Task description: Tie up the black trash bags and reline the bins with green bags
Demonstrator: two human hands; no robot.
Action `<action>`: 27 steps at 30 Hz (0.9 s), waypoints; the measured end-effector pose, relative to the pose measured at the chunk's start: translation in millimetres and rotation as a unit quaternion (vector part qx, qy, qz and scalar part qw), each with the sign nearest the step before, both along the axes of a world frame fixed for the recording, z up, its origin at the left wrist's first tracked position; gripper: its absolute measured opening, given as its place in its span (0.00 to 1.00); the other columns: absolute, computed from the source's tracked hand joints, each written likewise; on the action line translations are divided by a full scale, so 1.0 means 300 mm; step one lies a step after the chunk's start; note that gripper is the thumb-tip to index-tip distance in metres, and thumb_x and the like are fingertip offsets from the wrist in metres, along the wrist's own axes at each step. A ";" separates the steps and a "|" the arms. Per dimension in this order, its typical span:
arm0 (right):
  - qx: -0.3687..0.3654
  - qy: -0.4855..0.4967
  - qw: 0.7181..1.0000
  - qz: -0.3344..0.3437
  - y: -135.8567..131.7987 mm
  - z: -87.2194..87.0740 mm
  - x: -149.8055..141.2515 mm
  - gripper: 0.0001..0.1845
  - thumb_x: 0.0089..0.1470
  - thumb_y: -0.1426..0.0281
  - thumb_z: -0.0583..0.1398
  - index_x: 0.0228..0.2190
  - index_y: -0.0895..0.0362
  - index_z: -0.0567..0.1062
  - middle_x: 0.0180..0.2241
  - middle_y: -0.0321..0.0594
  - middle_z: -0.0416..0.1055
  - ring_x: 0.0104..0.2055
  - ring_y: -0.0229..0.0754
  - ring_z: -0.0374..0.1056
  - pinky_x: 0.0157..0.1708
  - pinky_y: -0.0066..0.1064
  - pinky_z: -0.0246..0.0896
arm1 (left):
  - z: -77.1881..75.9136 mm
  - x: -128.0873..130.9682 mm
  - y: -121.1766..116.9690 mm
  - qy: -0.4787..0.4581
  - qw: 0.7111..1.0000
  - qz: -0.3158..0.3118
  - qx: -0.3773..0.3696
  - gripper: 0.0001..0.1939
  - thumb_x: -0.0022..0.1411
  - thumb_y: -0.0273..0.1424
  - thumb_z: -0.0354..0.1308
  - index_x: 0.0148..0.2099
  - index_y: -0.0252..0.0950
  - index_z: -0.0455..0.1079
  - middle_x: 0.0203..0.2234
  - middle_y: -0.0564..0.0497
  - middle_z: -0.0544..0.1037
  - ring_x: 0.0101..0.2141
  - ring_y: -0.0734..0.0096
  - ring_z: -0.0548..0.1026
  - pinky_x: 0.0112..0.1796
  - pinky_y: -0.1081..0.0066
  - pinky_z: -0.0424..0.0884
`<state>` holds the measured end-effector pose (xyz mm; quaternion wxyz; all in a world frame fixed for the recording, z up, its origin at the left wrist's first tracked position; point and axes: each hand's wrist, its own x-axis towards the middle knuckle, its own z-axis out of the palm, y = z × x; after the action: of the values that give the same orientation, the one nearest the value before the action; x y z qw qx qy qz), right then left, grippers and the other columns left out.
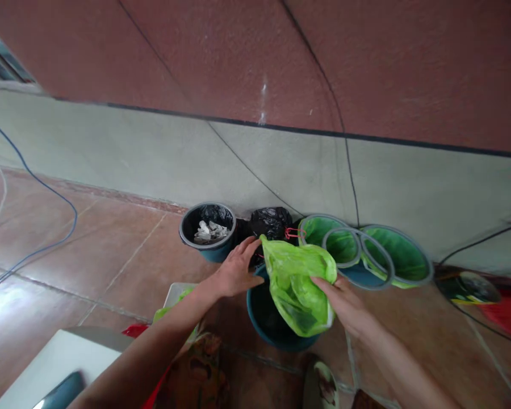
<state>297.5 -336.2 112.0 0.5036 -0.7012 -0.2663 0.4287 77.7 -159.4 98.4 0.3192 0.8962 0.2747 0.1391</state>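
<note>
Right hand (338, 296) grips the green bag (296, 278); left hand (237, 270), I can't tell — a slack grip could drop it into the bin (254, 321).

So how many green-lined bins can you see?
2: left bin beside the black bag, right bin farther along the wall. Rings or the right hand may hide more.

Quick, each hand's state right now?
Left hand: open, beside the crumpled, bright green plastic bag; contact unclear.
Right hand: closed, holding that bag's side.
</note>
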 end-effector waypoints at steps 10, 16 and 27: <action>-0.036 -0.231 0.969 0.085 -0.125 0.024 0.075 0.13 0.51 0.69 0.57 0.36 0.56 0.81 0.33 0.43 0.79 0.37 0.49 0.74 0.42 0.40 0.68 | 0.220 0.177 -0.176 0.216 0.972 -0.036 0.081 0.12 0.56 0.25 0.55 0.42 0.34 0.74 0.36 0.40 0.79 0.43 0.51 0.77 0.46 0.57 0.70; -0.217 -0.479 0.850 -0.038 -0.157 -0.029 0.228 0.23 0.53 0.76 0.51 0.46 0.55 0.77 0.44 0.49 0.75 0.41 0.47 0.73 0.40 0.35 0.63 | 0.083 0.066 -0.176 0.342 0.913 0.191 0.112 0.17 0.58 0.23 0.50 0.48 0.33 0.72 0.37 0.39 0.80 0.42 0.56 0.79 0.41 0.63 0.73; -0.183 -0.421 0.888 -0.028 -0.126 -0.072 0.246 0.17 0.55 0.63 0.56 0.42 0.57 0.78 0.37 0.47 0.78 0.39 0.47 0.73 0.37 0.32 0.62 | -0.010 0.135 -0.112 0.057 0.928 0.116 -0.349 0.20 0.51 0.36 0.63 0.45 0.31 0.75 0.32 0.47 0.81 0.34 0.64 0.78 0.34 0.69 0.74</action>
<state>371.2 -373.9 90.6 0.2190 -0.9026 -0.3504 0.1206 118.1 -192.9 95.3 0.5776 0.6962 0.4258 0.0192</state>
